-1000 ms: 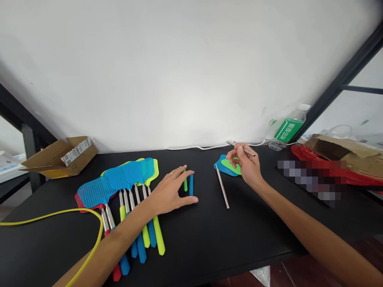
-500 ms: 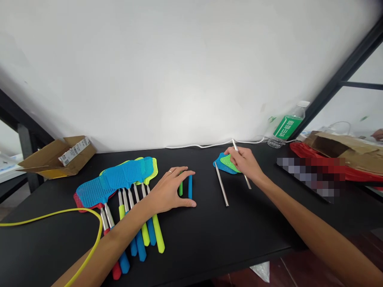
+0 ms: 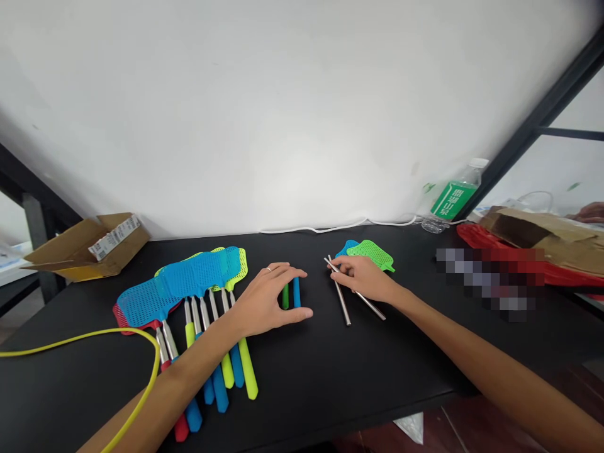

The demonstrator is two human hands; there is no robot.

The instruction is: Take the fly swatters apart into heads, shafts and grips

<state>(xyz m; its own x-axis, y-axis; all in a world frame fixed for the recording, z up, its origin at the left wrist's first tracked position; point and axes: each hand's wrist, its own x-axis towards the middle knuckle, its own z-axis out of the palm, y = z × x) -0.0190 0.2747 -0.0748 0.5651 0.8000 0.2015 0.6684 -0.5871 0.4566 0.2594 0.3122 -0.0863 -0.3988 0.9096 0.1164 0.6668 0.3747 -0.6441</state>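
Right hand (image 3: pixel 362 278) pinches a steel rod (image 3: pixel 372 306); left hand (image 3: pixel 267 304) arches open.
Left thumb and fingers straddle a green grip (image 3: pixel 285 296) and blue grip (image 3: pixel 296 292); a second rod (image 3: pixel 343 305) lies beside the right hand, a green swatter head (image 3: pixel 370 253) beyond.

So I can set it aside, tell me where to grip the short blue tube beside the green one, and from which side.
Pinch the short blue plastic tube at mid-length, coming from above on its right. It is slim and round; the left hand spans its ends and the short green tube lies on its left, so the right side looks most open.
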